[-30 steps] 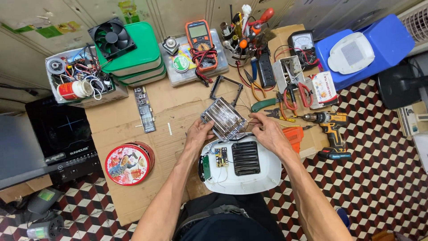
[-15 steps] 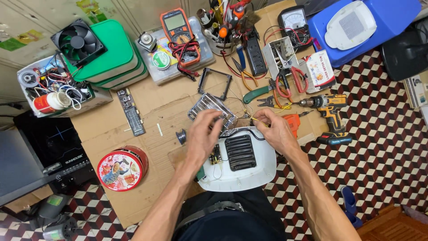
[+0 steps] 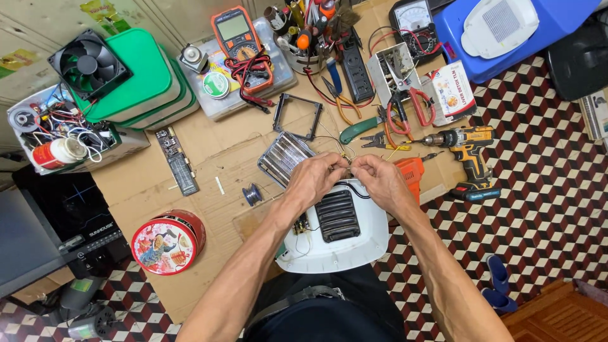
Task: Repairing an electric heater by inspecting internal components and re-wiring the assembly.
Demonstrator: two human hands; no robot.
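Wires [image 3: 347, 158] are pinched between my left hand [image 3: 316, 177] and right hand [image 3: 380, 180], now brought together. Both have risen off the white housing [image 3: 342, 244] at the near edge of the cardboard-covered tabletop [image 3: 158, 190].

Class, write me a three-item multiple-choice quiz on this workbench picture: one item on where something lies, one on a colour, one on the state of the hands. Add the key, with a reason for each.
1. Where does the round red tin lie?
A. on the cardboard, to the person's left
B. on the blue box
C. inside the white housing

2. What colour is the body of the multimeter with the red leads?
A. green
B. orange
C. white

3. What are the two hands doing?
A. resting flat and apart on the cardboard
B. gripping the cordless drill
C. meeting, fingertips pinched together above the white housing

Key:
1 A, the tin sits at the cardboard's near left edge.
2 B, its casing is orange around a grey screen.
3 C, the left hand and right hand touch at the fingertips around thin wires, beside the heating-element grille; the cordless drill lies untouched.
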